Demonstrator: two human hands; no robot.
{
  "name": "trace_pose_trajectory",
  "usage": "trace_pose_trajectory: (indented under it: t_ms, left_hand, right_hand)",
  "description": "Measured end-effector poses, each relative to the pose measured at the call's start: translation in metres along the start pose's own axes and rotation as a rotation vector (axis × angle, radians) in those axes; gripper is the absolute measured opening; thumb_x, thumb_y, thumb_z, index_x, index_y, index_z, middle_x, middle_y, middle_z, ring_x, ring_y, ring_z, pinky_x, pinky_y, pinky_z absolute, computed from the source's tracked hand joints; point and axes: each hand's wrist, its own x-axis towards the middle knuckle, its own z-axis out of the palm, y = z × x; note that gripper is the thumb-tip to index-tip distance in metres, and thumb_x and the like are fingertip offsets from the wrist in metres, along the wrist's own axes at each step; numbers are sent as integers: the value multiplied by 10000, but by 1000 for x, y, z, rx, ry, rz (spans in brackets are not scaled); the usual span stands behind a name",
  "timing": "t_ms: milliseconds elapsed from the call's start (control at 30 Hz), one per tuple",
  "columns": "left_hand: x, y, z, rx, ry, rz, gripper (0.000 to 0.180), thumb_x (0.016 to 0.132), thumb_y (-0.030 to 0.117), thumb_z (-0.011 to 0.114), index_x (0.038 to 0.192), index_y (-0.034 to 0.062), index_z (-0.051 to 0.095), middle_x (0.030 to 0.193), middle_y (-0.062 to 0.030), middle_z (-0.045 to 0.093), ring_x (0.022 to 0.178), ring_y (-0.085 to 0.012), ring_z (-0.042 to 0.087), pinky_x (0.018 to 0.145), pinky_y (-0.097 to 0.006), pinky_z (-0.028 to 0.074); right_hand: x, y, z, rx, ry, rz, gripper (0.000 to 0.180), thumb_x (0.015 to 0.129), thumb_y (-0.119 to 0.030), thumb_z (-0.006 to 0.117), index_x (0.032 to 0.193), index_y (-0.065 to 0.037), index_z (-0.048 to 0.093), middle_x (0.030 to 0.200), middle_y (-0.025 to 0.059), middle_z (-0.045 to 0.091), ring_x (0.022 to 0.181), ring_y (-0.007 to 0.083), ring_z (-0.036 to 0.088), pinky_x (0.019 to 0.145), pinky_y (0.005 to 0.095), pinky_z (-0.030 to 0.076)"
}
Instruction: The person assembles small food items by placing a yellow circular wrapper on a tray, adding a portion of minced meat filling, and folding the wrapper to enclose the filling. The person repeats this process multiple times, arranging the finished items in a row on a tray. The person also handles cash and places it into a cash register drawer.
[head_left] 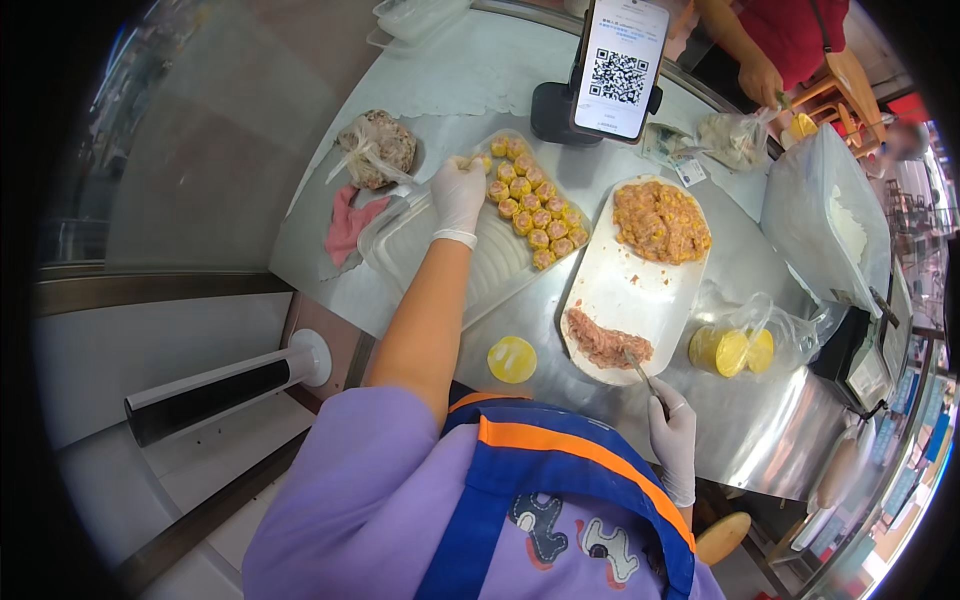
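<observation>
My left hand (460,198), in a white glove, reaches over a clear plastic tray (425,262) with several rows of small yellow-wrapped siu mai (538,205). Its fingers are closed around a siu mai (486,163) at the far left end of the rows, partly hidden by the hand. My gloved right hand (674,437) grips the thin metal handle of a filling spatula (644,376). The spatula's tip rests in pink minced meat (605,341) at the near end of a white oblong platter (612,283). Orange-tinted filling with yellow bits (660,222) is heaped at the platter's far end.
A yellow round wrapper (512,359) lies near the table edge. Bagged yellow wrappers (722,351) sit right of the platter. Around them are a phone on a stand (617,75), a knotted bag (377,148), a pink cloth (352,222) and a white bin (830,215). Another person's hand (762,83) shows far right.
</observation>
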Motion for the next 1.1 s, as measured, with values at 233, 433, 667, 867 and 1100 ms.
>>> trace_pose_trajectory:
  t_ms: [233, 433, 667, 867, 1100]
  left_hand:
    - [11, -19, 25, -401, 37, -247, 242, 821, 122, 673, 991, -47, 639, 899, -128, 668, 768, -195, 633, 690, -301, 501]
    - [12, -23, 32, -722, 77, -328, 137, 798, 76, 624, 873, -30, 667, 816, -90, 670, 744, -176, 626, 685, -297, 481]
    - [-9, 16, -3, -824, -136, -544, 353, 884, 190, 533, 1126, -65, 568, 992, -179, 637, 917, -250, 629, 769, -332, 489]
    - [6, 6, 6, -789, -216, -480, 439, 922, 266, 512, 1213, -63, 515, 1088, -201, 622, 947, -271, 622, 834, -364, 478]
    - [-28, 4, -39, -649, -274, -231, 308, 922, 266, 558, 1068, -4, 581, 983, -94, 637, 872, -167, 619, 777, -290, 468]
  right_hand:
    - [2, -4, -1, 19, -26, 18, 287, 879, -95, 564, 1135, 8, 644, 1052, 187, 672, 970, 270, 652, 859, 333, 489]
    - [-1, -1, -1, -23, -36, -8, 290, 875, -100, 565, 1138, -8, 647, 1036, 186, 672, 937, 287, 656, 838, 334, 496]
    - [-8, 0, 3, 7, -15, -11, 280, 870, -102, 568, 1125, -21, 653, 1013, 195, 669, 917, 299, 655, 826, 339, 498]
    - [-16, -2, 4, -48, 29, -51, 276, 869, -119, 569, 1117, -42, 663, 986, 187, 671, 892, 301, 655, 812, 350, 502]
    - [-19, -22, -3, -299, 105, -52, 247, 854, -153, 578, 1075, -97, 672, 924, 154, 658, 811, 321, 643, 737, 385, 512]
